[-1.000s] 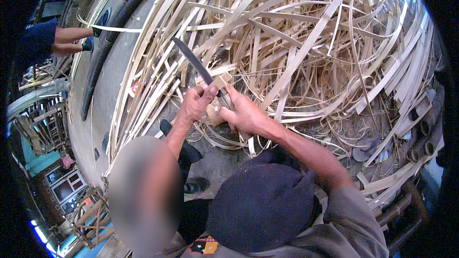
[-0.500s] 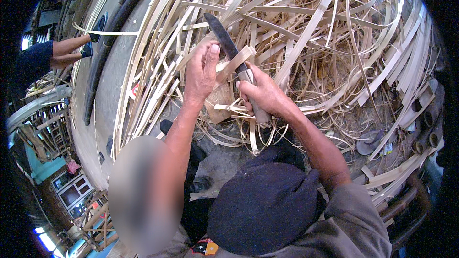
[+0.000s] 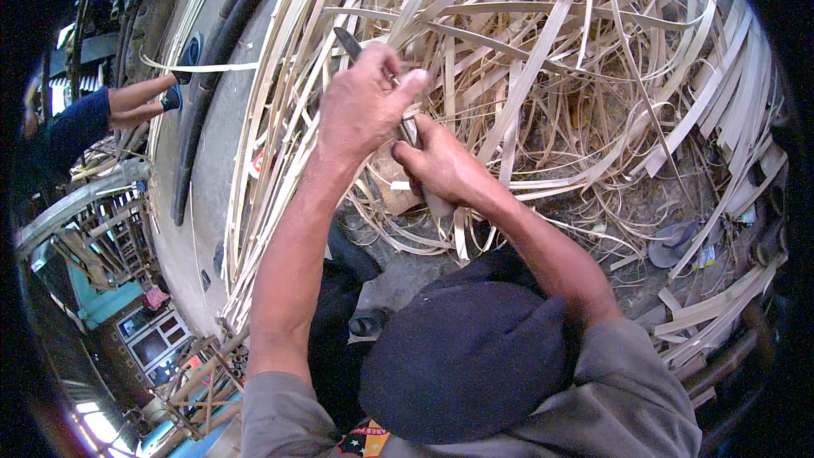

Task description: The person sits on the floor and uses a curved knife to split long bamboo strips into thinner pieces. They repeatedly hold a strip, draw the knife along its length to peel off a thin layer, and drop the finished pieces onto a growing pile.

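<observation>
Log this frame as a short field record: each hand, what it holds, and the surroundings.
left hand: raised, closed over the blade's back
right hand: gripping the knife handle
knife: dark blade, tip pointing up-left
bamboo strips: tangled pale pile ahead of both hands
other person: far left, blue sleeve, arms extended
sandal: on ground, right

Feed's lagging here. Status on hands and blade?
Left hand over blade, pinching strip. Right hand grips handle. Loose bamboo strips crowd all around.
</observation>
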A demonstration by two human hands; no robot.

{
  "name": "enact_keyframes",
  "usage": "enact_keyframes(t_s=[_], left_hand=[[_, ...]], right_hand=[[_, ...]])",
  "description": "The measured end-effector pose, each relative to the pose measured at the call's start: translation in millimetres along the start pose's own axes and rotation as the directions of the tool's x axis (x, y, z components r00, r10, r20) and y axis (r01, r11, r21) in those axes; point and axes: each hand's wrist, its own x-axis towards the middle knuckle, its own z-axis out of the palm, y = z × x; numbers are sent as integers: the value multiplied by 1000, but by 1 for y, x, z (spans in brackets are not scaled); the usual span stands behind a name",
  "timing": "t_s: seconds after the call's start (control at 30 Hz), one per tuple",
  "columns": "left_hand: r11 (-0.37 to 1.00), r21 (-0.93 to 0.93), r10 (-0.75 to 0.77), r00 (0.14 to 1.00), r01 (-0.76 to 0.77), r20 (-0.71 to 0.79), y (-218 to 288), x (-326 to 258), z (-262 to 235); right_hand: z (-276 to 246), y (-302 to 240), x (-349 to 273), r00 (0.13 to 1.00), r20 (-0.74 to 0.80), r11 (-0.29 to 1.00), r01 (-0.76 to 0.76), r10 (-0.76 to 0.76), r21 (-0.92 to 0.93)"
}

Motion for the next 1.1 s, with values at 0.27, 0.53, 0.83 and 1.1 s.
enact_keyframes(t_s=[0.27,0.53,0.83,1.1], left_hand=[[969,-157,-169,977,188,128,-17,-11,-20],[984,-107,-128,982,144,139,-13,-8,-17],[995,21,-97,982,95,159,-16,-13,-9],[995,102,-3,994,14,-106,-117,-83,25]], right_hand=[[11,-1,-15,852,516,270,-478,-92,836],[0,-7,-17,986,67,813,85,-151,576],[5,14,-4,983,121,979,113,-134,171],[-16,27,4,900,434,278,-409,-32,869]])
